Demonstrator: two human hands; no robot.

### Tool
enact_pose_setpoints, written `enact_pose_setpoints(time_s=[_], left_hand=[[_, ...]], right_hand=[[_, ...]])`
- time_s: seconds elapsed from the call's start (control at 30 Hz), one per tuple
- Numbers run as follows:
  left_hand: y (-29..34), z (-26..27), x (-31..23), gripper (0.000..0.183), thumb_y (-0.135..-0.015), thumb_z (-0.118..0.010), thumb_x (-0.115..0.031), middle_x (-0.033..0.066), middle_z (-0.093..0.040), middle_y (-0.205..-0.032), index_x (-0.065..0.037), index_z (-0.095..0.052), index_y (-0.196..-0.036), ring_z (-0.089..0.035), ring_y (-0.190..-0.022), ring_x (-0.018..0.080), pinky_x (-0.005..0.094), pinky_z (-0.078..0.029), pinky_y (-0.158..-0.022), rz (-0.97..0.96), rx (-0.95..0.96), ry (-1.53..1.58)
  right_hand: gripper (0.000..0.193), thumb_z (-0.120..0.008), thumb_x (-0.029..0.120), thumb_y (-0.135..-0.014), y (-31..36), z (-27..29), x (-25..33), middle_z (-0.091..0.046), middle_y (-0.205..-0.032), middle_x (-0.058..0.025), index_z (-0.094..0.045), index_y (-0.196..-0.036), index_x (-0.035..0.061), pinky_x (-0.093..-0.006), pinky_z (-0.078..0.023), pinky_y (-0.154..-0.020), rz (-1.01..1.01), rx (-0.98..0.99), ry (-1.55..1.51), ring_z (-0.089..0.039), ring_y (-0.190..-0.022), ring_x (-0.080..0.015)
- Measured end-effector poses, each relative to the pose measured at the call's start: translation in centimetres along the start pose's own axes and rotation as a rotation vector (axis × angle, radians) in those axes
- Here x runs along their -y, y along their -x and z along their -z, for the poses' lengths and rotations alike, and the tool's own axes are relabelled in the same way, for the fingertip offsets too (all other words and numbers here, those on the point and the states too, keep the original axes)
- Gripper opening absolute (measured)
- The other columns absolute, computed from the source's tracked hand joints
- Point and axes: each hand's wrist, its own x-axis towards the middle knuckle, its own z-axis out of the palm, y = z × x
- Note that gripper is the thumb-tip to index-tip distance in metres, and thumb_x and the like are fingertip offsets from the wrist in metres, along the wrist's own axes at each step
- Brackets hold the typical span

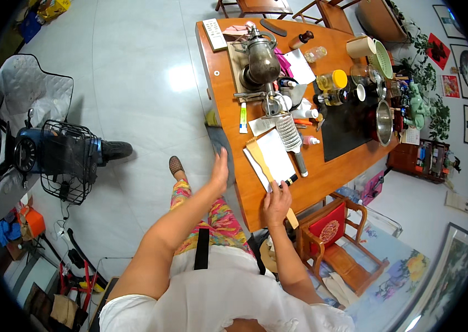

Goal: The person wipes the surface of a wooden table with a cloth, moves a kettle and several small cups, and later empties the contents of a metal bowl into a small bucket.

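At a wooden table [250, 209], the right hand [276, 205] gripped a wooden spatula [258, 156], a white pad [278, 157] just beyond its fingers, while the left hand [220, 172] extended straight, empty fingers.

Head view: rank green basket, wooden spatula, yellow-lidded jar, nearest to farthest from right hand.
1. Wooden spatula: touching the right hand.
2. Yellow-lidded jar: farther up the table, rightward.
3. Green basket: beyond the jar, farther right.
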Motion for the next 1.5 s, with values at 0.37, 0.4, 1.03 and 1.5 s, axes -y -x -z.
enact_pose_setpoints(time_s=[0.37, 0.4, 1.03, 1.5], left_hand=[[-2.9, -0.3, -4.6, 0.084, -0.104, -0.040, -0.058, 0.0158, -0.023, -0.165, 0.001, -0.017, -0.159, -0.023, -0.150, 0.0281, 0.0394, -0.020, -0.122, 0.072, 0.018, 0.035], [-4.3, -0.5, -6.9, 0.082, -0.105, -0.040, -0.058, 0.0158, -0.024, -0.165, 0.000, -0.018, -0.159, -0.025, -0.150, 0.0285, 0.0399, -0.022, -0.122, 0.047, 0.038, 0.064], [-4.8, 1.5, -14.8, 0.062, -0.102, -0.052, -0.053, 0.0081, -0.047, -0.152, -0.011, -0.044, -0.148, -0.046, -0.135, 0.0210, 0.0416, -0.039, -0.111, 0.346, 0.119, 0.175], [-15.5, 2.3, -26.2, 0.058, -0.105, -0.048, -0.050, 0.0114, -0.061, -0.139, -0.004, -0.052, -0.138, -0.058, -0.126, 0.0279, 0.0431, -0.043, -0.109, 0.313, 0.093, 0.242]], right_hand=[[0.071, -0.071, 0.021, -0.088, -2.5, -3.0, 4.2, -0.033, -0.158, -0.0178, -0.041, -0.152, 0.0129, -0.0599, -0.026, -0.116, -0.190, 0.089, 0.041, -0.034, -0.143, -0.0394], [0.069, -0.071, 0.021, -0.088, -2.5, -2.9, 4.2, -0.033, -0.157, -0.0191, -0.042, -0.150, 0.0122, -0.0605, -0.026, -0.116, -0.177, 0.065, 0.049, -0.034, -0.143, -0.0393], [0.061, -0.069, 0.014, -0.086, -33.5, -2.2, 26.8, -0.042, -0.151, -0.0217, -0.050, -0.144, 0.0096, -0.0512, -0.033, -0.115, 0.244, -0.120, -0.286, -0.039, -0.140, -0.0389], [0.062, -0.057, 0.026, -0.093, -47.9, -10.8, 24.7, -0.056, -0.129, -0.0231, -0.043, -0.152, 0.0126, -0.0394, -0.043, -0.087, 0.037, -0.071, 0.208, -0.050, -0.116, -0.0334]])
